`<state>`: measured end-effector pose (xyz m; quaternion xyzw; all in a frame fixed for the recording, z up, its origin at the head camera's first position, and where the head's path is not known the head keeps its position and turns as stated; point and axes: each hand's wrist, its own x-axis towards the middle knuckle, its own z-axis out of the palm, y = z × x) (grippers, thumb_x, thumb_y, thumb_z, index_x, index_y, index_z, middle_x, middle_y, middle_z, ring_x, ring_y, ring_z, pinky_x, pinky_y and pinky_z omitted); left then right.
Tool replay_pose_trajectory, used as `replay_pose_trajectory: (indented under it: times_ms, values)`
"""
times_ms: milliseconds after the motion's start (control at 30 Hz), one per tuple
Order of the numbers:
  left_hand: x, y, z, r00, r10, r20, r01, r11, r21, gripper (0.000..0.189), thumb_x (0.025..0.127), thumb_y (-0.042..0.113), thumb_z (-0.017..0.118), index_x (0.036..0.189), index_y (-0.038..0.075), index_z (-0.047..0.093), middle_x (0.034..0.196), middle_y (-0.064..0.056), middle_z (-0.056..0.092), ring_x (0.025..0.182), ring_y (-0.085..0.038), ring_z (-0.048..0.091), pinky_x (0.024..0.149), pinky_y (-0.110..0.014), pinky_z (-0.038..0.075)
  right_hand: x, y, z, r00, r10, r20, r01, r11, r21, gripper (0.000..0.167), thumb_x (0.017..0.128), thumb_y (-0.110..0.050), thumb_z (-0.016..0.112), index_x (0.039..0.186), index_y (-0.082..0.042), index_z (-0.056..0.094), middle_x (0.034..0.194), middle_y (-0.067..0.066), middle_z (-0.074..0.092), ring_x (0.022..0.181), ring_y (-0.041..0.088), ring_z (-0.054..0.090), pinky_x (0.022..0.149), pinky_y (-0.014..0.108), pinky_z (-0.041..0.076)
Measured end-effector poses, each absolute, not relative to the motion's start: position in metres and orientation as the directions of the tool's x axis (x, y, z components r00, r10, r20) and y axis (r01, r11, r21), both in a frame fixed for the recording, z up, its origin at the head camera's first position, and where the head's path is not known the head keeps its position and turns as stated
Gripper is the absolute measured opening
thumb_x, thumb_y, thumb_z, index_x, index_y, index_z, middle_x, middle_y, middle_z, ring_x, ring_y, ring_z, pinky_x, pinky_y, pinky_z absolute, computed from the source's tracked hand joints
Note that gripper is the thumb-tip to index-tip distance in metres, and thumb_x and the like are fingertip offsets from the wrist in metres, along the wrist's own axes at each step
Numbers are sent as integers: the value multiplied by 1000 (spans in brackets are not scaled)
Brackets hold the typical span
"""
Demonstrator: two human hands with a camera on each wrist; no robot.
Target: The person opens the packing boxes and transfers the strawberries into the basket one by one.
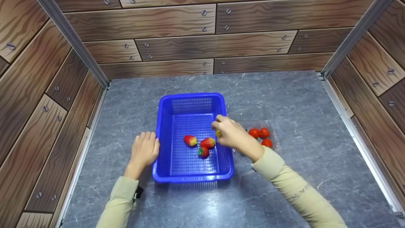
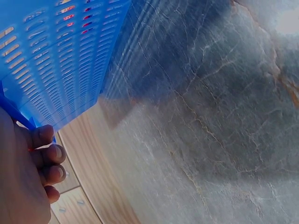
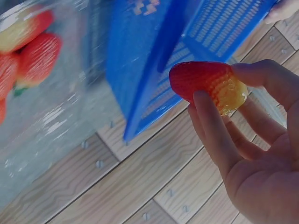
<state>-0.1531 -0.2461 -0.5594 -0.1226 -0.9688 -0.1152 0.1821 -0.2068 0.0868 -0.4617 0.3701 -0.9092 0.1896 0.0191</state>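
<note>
My right hand (image 1: 232, 133) pinches a red-and-yellow strawberry (image 3: 205, 84) between thumb and fingers, over the right rim of the blue basket (image 1: 193, 179). In the head view only the yellow end of that strawberry shows past the fingers. On the basket's floor lie two red-and-yellow strawberries, one at the left (image 1: 190, 140) and one further right (image 1: 207, 142), with a red strawberry with green leaves (image 1: 204, 152) just in front. My left hand (image 1: 145, 150) grips the basket's left rim, its fingertips (image 2: 55, 173) curled at the edge in the left wrist view.
To the basket's right a clear plastic box (image 1: 276, 139) holds several red strawberries (image 1: 264, 133), partly hidden by my right forearm. Wood-patterned panels (image 1: 177, 22) stand behind and on both sides of the grey marbled table (image 1: 284, 98).
</note>
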Motion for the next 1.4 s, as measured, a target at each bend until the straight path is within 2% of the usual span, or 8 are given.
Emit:
replay_pose_trajectory:
  times_ms: [300, 500, 633, 800, 1000, 1167, 1400]
  values:
    - [-153, -246, -560, -910, 190, 368, 270, 946, 180, 24, 97, 18, 42, 86, -1, 50, 81, -18, 50, 78, -40, 48, 71, -48, 38, -198, 39, -467, -681, -724, 105, -702, 605, -375, 32, 65, 3, 70, 96, -7, 69, 91, 3, 53, 80, 21, 55, 66, 31, 51]
    - [-153, -247, -559, -913, 187, 363, 266, 947, 181, 23, 97, 18, 43, 88, -1, 51, 82, -19, 51, 79, -40, 49, 72, -48, 38, -193, 14, -475, -643, -762, 74, -726, 576, -375, 31, 64, 4, 69, 92, -7, 70, 89, 4, 53, 78, 23, 57, 65, 33, 52]
    - [-152, -247, -558, -915, 182, 360, 263, 946, 189, 23, 97, 18, 43, 88, -2, 52, 83, -19, 52, 80, -40, 49, 72, -49, 38, -190, -1, -483, -625, -780, 36, -726, 563, -395, 30, 66, 4, 69, 94, -6, 72, 92, 3, 55, 78, 20, 58, 67, 29, 52]
    - [-153, -247, -559, -917, 181, 355, 262, 945, 194, 24, 98, 18, 43, 90, -2, 52, 84, -19, 53, 81, -41, 50, 74, -49, 38, -190, -16, -495, -595, -804, 10, -746, 547, -380, 28, 67, 2, 71, 94, -6, 72, 93, 4, 57, 78, 20, 61, 67, 29, 53]
    - [-153, -247, -563, -911, 187, 367, 271, 943, 194, 24, 98, 18, 42, 90, -2, 53, 84, -19, 53, 80, -41, 50, 72, -50, 39, -190, -28, -513, -519, -855, -25, -795, 493, -353, 24, 69, 3, 68, 90, -5, 75, 87, 4, 59, 73, 19, 60, 63, 28, 52]
    - [-153, -247, -563, -903, 185, 388, 278, 939, 200, 23, 97, 17, 42, 86, -1, 51, 82, -18, 52, 79, -40, 49, 71, -49, 38, -190, -32, -524, -459, -888, -38, -835, 446, -322, 14, 71, 4, 67, 80, -6, 73, 82, 5, 58, 69, 19, 58, 59, 28, 49]
    - [-153, -247, -561, -913, 183, 365, 270, 941, 205, 24, 98, 18, 41, 87, 0, 52, 83, -18, 53, 80, -40, 50, 72, -49, 38, -189, -35, -530, -449, -892, -53, -848, 444, -289, 13, 74, 6, 68, 75, -7, 68, 82, 5, 57, 70, 20, 58, 62, 27, 51]
